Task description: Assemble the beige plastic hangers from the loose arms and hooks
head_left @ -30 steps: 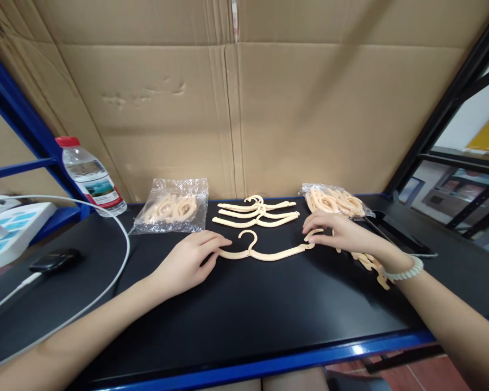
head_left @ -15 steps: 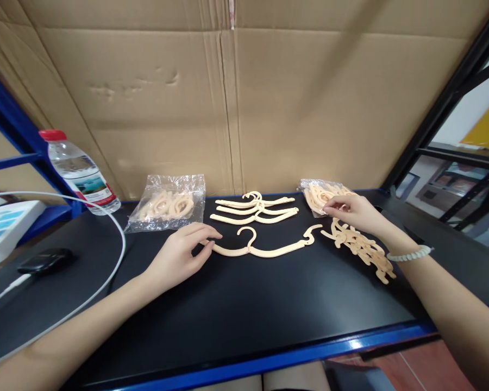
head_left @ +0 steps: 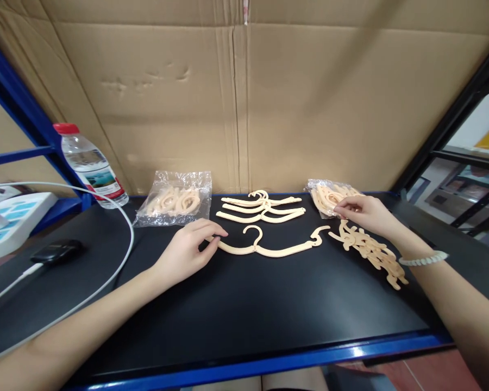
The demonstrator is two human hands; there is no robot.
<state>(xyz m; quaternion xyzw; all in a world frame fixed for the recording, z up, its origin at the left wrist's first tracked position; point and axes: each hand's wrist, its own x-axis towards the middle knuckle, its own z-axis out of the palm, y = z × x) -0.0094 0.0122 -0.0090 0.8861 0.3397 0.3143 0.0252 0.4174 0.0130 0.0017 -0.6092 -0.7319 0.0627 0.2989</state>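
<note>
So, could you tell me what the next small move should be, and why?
Probably the right hand should take one piece from the loose pile beside it: the front hanger has a hooked piece at its right end, while none can be made out at its left end, by the left hand.

Pale beaded bracelet (head_left: 424,261), approx. at R wrist (head_left: 408,243).

Red-capped water btl (head_left: 93,169) near blue frame (head_left: 23,99), wht cable (head_left: 132,239), small blk device (head_left: 59,252), cardboard (head_left: 167,108) behind, blk rack (head_left: 452,120) on R
</note>
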